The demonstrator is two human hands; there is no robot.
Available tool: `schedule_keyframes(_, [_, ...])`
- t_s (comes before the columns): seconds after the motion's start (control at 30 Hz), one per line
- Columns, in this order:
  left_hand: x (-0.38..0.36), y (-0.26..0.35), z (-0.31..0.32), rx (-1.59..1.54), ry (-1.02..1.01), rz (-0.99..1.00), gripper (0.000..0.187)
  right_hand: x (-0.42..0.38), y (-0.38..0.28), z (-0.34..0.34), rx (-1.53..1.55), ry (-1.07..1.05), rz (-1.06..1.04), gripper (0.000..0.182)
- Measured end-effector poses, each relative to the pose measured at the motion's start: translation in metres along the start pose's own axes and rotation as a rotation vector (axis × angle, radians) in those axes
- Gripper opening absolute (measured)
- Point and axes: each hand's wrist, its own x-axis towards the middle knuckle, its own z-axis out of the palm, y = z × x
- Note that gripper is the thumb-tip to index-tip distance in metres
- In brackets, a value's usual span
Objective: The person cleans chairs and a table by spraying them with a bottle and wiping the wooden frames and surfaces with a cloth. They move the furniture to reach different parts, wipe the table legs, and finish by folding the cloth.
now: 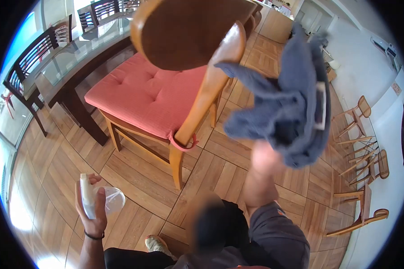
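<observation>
At the lower left, my left hand is wrapped round a clear spray bottle with a whitish spray head, held tilted above the floor. My right hand is raised on the right and grips a bunched blue-grey cloth with a pale label; both are smeared by motion, and the cloth hides most of the fingers. Between my hands stands a wooden chair with a rounded brown backrest. A red tufted cushion lies on its seat, tied to the frame by a red strap.
A dark dining table with a glass top stands at the left, dark slatted chairs behind it. Several wooden chairs line the white wall at the right. A wooden counter is at the back. The floor is wood-patterned.
</observation>
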Motion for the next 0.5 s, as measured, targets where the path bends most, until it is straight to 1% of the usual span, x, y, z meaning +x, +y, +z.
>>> schedule_keyframes(0.1, [-0.002, 0.016, 0.008, 0.011, -0.034, 0.044, 0.033, 0.015, 0.049, 0.013, -0.493, 0.13, -0.31, 0.061])
schedule_keyframes(0.2, [-0.008, 0.01, 0.015, -0.03, -0.059, 0.062, 0.031, 0.023, 0.088, 0.031, -0.809, 0.143, -0.685, 0.073])
schedule_keyframes(0.27, [-0.012, 0.009, 0.019, -0.064, -0.039, -0.016, 0.029, 0.0, 0.111, 0.028, -0.957, 0.135, -0.736, 0.08])
schedule_keyframes(0.33, [-0.012, 0.007, 0.021, -0.09, -0.034, -0.064, 0.028, -0.033, 0.131, 0.02, -0.915, 0.08, -0.684, 0.083])
schedule_keyframes(0.37, [-0.01, 0.006, 0.021, -0.078, -0.023, -0.056, 0.027, -0.044, 0.139, 0.017, -0.889, 0.054, -0.659, 0.085])
schedule_keyframes(0.43, [-0.005, 0.003, 0.022, -0.054, -0.009, -0.047, 0.025, -0.05, 0.144, 0.013, -0.821, 0.066, -0.633, 0.087])
schedule_keyframes(0.5, [0.005, 0.003, 0.023, -0.035, -0.008, -0.004, 0.024, -0.033, 0.15, 0.013, -0.585, 0.065, -0.592, 0.073])
